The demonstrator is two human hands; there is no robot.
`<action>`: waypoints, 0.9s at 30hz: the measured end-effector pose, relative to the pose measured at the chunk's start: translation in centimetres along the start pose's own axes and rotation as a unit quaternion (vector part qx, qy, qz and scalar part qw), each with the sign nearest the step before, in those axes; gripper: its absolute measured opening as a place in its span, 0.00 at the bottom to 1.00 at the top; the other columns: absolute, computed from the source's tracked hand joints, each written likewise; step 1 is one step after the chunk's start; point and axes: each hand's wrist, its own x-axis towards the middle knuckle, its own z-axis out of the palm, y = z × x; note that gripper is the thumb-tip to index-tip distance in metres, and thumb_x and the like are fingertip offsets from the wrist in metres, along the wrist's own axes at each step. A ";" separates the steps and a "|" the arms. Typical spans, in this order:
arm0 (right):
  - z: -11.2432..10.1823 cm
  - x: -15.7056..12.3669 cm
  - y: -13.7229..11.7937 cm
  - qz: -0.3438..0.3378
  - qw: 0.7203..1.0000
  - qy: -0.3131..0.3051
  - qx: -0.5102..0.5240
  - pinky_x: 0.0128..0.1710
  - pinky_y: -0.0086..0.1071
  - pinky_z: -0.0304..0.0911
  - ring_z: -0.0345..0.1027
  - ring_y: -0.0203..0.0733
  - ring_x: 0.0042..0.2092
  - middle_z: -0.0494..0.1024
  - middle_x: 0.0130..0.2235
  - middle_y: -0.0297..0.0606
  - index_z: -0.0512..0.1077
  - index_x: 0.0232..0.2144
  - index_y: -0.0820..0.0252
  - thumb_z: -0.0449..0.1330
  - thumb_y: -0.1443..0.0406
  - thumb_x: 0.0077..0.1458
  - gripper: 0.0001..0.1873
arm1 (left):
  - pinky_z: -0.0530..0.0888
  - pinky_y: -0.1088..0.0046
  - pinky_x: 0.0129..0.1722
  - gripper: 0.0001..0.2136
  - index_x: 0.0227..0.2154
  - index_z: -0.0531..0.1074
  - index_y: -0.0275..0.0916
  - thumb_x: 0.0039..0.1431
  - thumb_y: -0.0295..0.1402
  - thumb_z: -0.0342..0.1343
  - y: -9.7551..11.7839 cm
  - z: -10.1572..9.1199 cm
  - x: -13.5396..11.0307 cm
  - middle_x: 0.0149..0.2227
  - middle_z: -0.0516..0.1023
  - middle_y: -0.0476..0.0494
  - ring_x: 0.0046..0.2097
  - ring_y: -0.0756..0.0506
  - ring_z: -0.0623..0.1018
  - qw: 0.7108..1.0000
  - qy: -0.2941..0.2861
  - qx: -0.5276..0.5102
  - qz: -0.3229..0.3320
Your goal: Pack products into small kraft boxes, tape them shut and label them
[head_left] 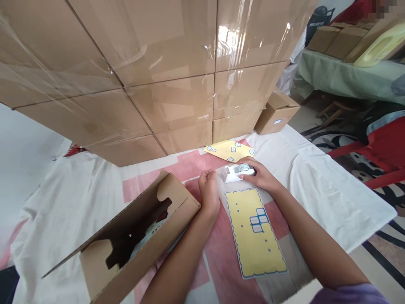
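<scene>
Head: white dispenser [236, 173] lengthwise left-to-right

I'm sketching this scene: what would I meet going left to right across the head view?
Open cardboard box, left hand, small white device, right hand, pale yellow jug.

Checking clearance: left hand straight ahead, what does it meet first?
Likely the far yellow sheet; if the left hand is raised, the stacked boxes behind it. Depth's unclear.
</scene>
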 end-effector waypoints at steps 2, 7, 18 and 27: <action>0.0 0.0 0.0 0.002 1.000 0.001 0.000 0.55 0.48 0.64 0.70 0.54 0.53 0.74 0.50 0.41 0.74 0.50 0.48 0.68 0.54 0.56 0.20 | 0.64 0.76 0.30 0.07 0.27 0.67 0.39 0.50 0.35 0.59 0.3 -0.3 0.1 0.26 0.68 0.53 0.28 0.53 0.67 1.000 0.014 -0.002 0.007; 0.0 -0.1 0.2 0.005 1.000 -0.002 -0.001 0.55 0.49 0.64 0.70 0.54 0.53 0.74 0.50 0.41 0.74 0.50 0.48 0.68 0.54 0.56 0.20 | 0.62 0.78 0.28 0.08 0.27 0.67 0.39 0.51 0.34 0.60 0.5 -0.9 0.3 0.25 0.64 0.55 0.27 0.54 0.64 0.999 0.036 -0.003 0.010; 0.0 -0.1 -0.1 0.011 1.000 -0.003 0.002 0.54 0.47 0.64 0.70 0.52 0.52 0.74 0.50 0.40 0.74 0.50 0.49 0.67 0.56 0.56 0.19 | 0.60 0.77 0.28 0.05 0.27 0.64 0.39 0.54 0.32 0.56 -0.4 -1.1 -0.5 0.25 0.62 0.55 0.26 0.54 0.62 0.998 0.052 -0.021 0.000; 0.0 0.0 -0.2 0.018 1.000 -0.004 0.009 0.55 0.46 0.64 0.69 0.53 0.53 0.73 0.50 0.40 0.75 0.49 0.48 0.68 0.57 0.56 0.18 | 0.59 0.77 0.29 0.05 0.28 0.63 0.41 0.56 0.30 0.54 -0.1 -1.4 -0.4 0.25 0.59 0.57 0.26 0.54 0.61 0.997 0.072 -0.021 0.030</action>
